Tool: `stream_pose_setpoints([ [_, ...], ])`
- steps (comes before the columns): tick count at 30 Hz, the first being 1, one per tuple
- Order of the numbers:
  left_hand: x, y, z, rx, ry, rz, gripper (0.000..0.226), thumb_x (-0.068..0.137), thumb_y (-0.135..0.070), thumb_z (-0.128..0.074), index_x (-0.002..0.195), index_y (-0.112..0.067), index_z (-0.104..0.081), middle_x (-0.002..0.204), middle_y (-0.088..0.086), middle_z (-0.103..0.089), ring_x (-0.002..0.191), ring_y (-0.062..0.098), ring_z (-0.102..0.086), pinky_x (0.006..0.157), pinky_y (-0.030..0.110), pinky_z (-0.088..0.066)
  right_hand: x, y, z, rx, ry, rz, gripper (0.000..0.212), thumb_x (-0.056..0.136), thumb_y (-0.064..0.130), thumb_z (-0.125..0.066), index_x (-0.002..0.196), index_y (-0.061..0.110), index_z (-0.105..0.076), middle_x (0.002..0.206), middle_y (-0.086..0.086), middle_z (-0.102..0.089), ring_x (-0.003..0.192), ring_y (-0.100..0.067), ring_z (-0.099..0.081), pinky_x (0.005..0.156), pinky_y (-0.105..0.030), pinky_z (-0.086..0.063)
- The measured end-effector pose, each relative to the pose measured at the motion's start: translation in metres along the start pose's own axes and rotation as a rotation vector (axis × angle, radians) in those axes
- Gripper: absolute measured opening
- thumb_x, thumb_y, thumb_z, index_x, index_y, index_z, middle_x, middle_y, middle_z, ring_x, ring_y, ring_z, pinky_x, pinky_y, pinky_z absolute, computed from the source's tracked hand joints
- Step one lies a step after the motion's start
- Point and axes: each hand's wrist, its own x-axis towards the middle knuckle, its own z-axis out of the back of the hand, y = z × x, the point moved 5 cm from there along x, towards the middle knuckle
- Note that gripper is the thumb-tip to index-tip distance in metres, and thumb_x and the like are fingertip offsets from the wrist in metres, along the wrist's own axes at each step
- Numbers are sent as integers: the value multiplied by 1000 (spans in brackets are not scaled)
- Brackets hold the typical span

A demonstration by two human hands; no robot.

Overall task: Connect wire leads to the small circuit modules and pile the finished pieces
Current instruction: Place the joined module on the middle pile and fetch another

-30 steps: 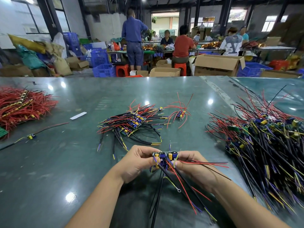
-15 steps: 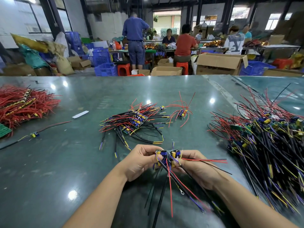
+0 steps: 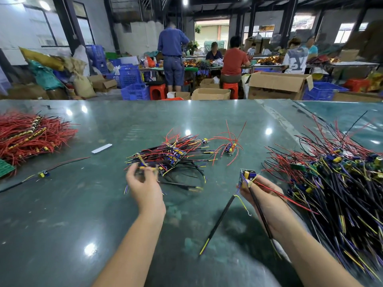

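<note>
- Left hand (image 3: 145, 187) hovers at the near edge of the finished pile (image 3: 167, 157) mid-surface, blurred; whether its fingers grasp anything, I cannot tell.
- Right hand (image 3: 263, 195) lifted, fingers pinching a circuit module (image 3: 247, 176), its leads trailing down.
- Glossy green surface (image 3: 62, 214); unfinished pile (image 3: 339, 183) along the right edge; workers beyond the far edge.

Bright, even light from ceiling lamps (image 3: 185, 1) and far windows (image 3: 345, 33). White glare spots dot the glossy table (image 3: 62, 204). Soft shadow under the right hand (image 3: 264, 195). Left hand (image 3: 145, 183) motion-blurred (fingers smeared). Wide-angle bending at the edges; the lower edge and the background are soft.
</note>
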Motion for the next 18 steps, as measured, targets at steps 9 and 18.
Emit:
stream_pose_setpoints([
  [9, 13, -3, 12, 1059, 209, -155, 52, 86, -15, -56, 137, -20, -46, 109, 7, -69, 103, 28, -60, 89, 34, -44, -13, -17, -20, -154, 170, -231, 28, 64, 32, -74, 88, 19, -78, 76, 4, -61, 64, -3, -54, 59, -14, -50],
  [18, -94, 17, -31, 564, 1085, 307, 12, 91, -10, -60, 93, -15, -71, 78, -4, -72, 73, 7, -63, 70, 21, -52, -32, -21, -39, -296, 320, -278, 31, 89, 0, -59, 117, 13, -55, 84, 1, -72, 74, -7, -64, 62, -19, -52],
])
